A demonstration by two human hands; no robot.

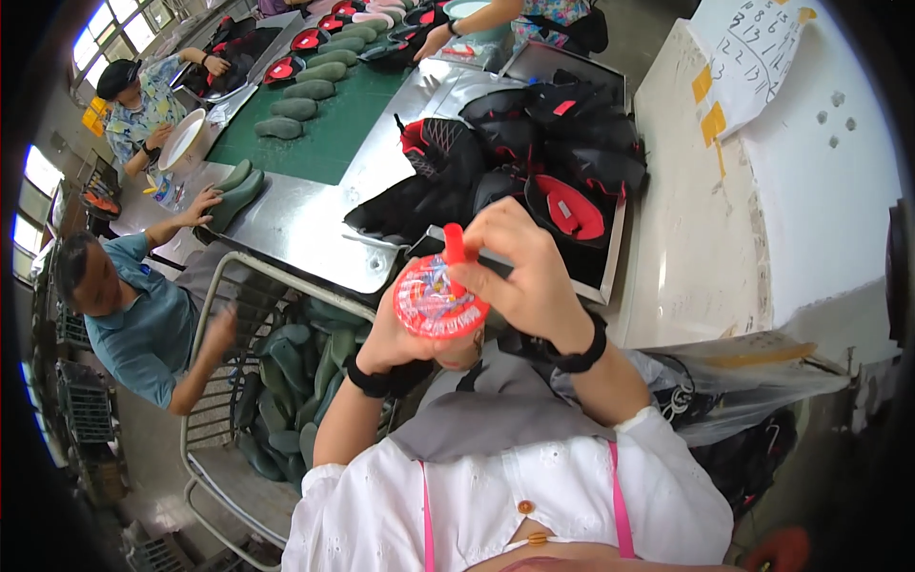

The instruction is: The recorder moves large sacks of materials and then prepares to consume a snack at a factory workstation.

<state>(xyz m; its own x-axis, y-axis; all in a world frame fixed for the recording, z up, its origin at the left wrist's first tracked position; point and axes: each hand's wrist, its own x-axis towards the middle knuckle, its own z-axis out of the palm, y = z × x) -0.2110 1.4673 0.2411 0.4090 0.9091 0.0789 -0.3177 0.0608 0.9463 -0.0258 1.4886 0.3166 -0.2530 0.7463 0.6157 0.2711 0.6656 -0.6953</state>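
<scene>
A drink cup with a red printed film lid (434,310) is in my left hand (383,336), the fingers wrapped round its side. Above it, my right hand (519,272) pinches a thick red straw (455,246). The straw stands upright at the lid's right part; whether it has pierced the film I cannot tell. Both wrists wear black bands. Just beyond my hands lie black shoe uppers with red linings (572,210), some on the metal table and others in a shallow metal tray (607,276).
A green belt (315,157) carries grey-green shoe lasts (297,109). Left of me stands a metal-railed cart (214,286) heaped with green lasts (315,367). Beside it a person in a blue shirt (143,315) touches a last. Other people work farther off. A white wall panel (820,219) stands right.
</scene>
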